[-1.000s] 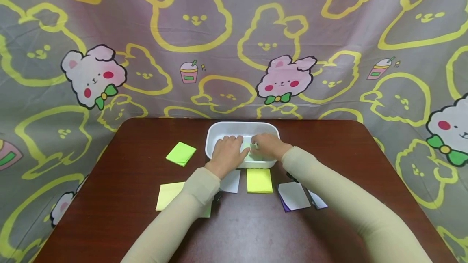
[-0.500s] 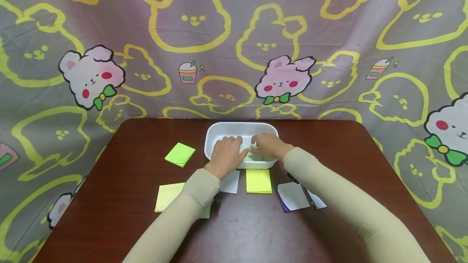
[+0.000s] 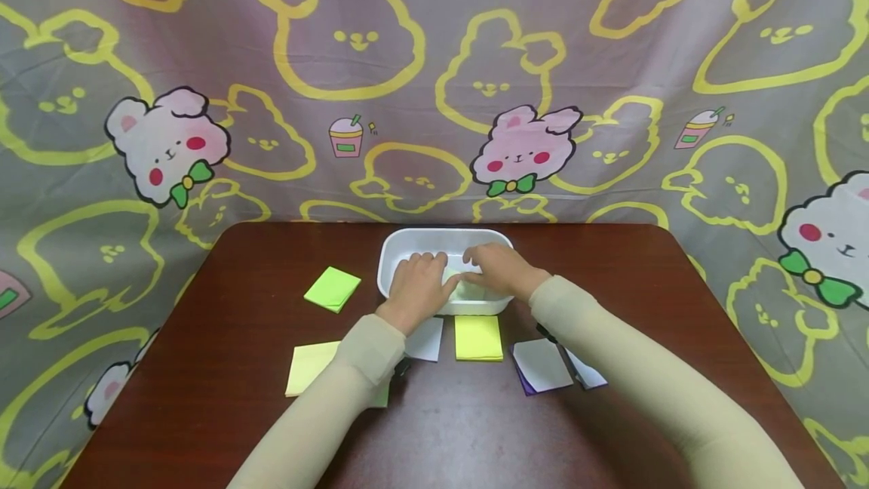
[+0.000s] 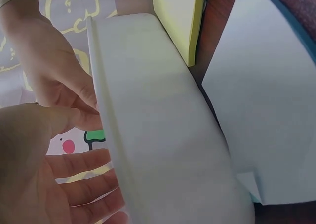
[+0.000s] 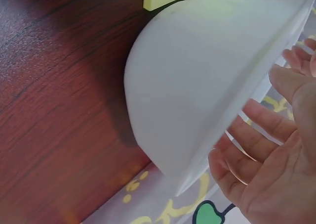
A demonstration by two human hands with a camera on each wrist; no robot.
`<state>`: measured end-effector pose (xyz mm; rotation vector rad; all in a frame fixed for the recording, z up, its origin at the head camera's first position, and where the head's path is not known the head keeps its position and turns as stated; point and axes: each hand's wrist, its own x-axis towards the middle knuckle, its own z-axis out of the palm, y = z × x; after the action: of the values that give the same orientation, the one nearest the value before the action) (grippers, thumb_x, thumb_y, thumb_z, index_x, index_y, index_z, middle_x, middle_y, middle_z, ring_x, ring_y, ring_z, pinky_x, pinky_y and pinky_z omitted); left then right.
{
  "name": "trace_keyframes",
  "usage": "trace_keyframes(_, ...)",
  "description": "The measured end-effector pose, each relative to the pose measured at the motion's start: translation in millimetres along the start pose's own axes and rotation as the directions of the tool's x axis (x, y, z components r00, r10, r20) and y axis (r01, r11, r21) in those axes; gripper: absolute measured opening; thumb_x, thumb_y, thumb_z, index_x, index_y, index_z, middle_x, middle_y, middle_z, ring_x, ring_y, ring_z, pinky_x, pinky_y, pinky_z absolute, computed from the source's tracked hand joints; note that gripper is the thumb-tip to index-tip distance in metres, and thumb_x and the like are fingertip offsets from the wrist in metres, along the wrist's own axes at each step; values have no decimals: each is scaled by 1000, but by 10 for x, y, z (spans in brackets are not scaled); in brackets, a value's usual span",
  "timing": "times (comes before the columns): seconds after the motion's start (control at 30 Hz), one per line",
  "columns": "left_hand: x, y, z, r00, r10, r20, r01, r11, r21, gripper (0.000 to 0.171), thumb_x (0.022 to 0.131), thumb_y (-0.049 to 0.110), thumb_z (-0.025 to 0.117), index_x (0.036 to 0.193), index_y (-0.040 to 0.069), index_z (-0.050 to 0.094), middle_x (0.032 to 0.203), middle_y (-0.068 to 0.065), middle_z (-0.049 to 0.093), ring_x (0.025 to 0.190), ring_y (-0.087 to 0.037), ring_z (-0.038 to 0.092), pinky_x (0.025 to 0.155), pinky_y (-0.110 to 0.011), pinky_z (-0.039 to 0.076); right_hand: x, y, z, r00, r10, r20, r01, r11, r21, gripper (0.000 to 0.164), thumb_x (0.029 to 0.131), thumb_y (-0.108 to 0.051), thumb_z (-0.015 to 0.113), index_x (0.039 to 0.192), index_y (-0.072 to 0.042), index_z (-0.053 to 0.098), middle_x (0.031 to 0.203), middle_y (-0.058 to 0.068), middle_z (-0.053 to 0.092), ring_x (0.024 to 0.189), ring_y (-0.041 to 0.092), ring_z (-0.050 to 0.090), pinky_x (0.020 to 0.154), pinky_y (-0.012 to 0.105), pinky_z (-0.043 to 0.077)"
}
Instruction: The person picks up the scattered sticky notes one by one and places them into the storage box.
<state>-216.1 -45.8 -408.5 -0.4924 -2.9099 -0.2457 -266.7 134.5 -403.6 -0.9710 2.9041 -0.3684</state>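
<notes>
A white plastic basin (image 3: pixel 394 247) stands toward the back of the table, with pale green paper (image 3: pixel 467 291) lying inside. My left hand (image 3: pixel 417 285) reaches over its front rim, fingers extended and loosely bent. From the right, my right hand (image 3: pixel 502 270) reaches in too, its thumb pointing at the left thumb. In the right wrist view, the right hand's loosely bent fingers (image 5: pixel 254 137) hold nothing visible. The left wrist view has the left hand's spread fingers (image 4: pixel 91 179) beside the basin wall (image 4: pixel 158 120). Fingertips are partly hidden behind the rim there.
Sticky-note pads lie around the basin: green (image 3: pixel 333 289), pale yellow (image 3: pixel 311 367), whitish (image 3: pixel 425 341), bright yellow (image 3: pixel 478 338), and a white-topped purple one (image 3: pixel 543 365). Another white-topped pad (image 3: pixel 587 370) sits partly under the right forearm. A patterned cloth (image 3: pixel 421 44) hangs behind the table.
The right fingers have loosened and spread, and the right thumb now points out toward the left thumb. The left hand has barely moved. The view has shifted slightly.
</notes>
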Motion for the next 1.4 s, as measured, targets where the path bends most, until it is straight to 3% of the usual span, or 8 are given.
trace_keyframes(0.17,-8,-17,-34,1000,-12,5,12,1000,-6,39,99,45,61,107,7,66,90,-11,70,86,-31,67,73,-44,53,-32,-39,-30,998,-49,-40,49,999,-7,39,96,-35,69,116,-1,70,106,13,75,99,27,71,90,42,57)
trace_keyframes(0.47,-20,-58,-90,1000,-27,0,27,999,-37,39,100,43,60,113,7,67,98,-12,72,91,-32,67,78,-46,54,-71,-125,-80,993,-68,-98,67,998,-19,35,95,-32,71,114,-3,72,104,10,76,98,26,71,89,43,56)
trace_keyframes(1.03,-45,-237,-234,997,-67,-49,65,997,-43,39,101,42,59,116,7,68,104,-14,74,97,-34,69,80,-48,56,-149,-244,-150,982,-119,-144,119,993,-9,34,95,-29,71,117,-2,71,112,12,76,107,28,70,95,44,54)
trace_keyframes(1.4,-60,-331,-338,995,-83,-56,80,996,-45,39,100,41,60,117,6,67,109,-15,74,98,-36,68,80,-49,54,-190,-365,-196,983,-132,-125,132,991,-8,35,97,-31,69,119,-4,71,115,11,75,107,27,70,96,44,54)
